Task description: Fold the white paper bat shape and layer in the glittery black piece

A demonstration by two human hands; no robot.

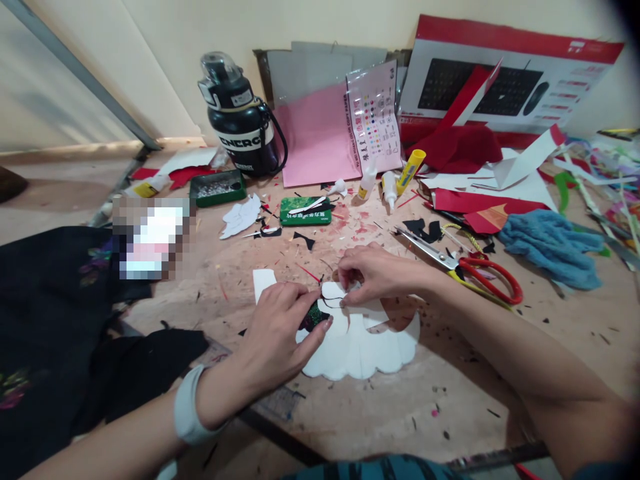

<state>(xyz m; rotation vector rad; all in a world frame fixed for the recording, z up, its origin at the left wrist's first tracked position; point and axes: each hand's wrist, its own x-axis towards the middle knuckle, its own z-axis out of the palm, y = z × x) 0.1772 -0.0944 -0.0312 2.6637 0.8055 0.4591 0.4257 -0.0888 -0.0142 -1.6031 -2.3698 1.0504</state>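
A white paper cutout (360,350) with a scalloped lower edge lies on the table in front of me. My left hand (285,323) rests at its left side, thumb and index finger closing on a dark glittery piece (314,316) that is partly hidden by the fingers. From the right, my right hand (367,277) reaches over the cutout's upper part. Its fingertips pinch at a small white paper piece (333,291) with a thin black line along its lower edge. A white paper strip (263,283) sits just beyond my left hand.
Red-handled scissors (493,280) and a blue cloth (553,247) lie to the right. Behind are a green tin lid (305,211), a glue stick (411,172), a black bottle (240,123) and pink paper (315,133). Black fabric (45,320) covers the left; scraps are scattered about.
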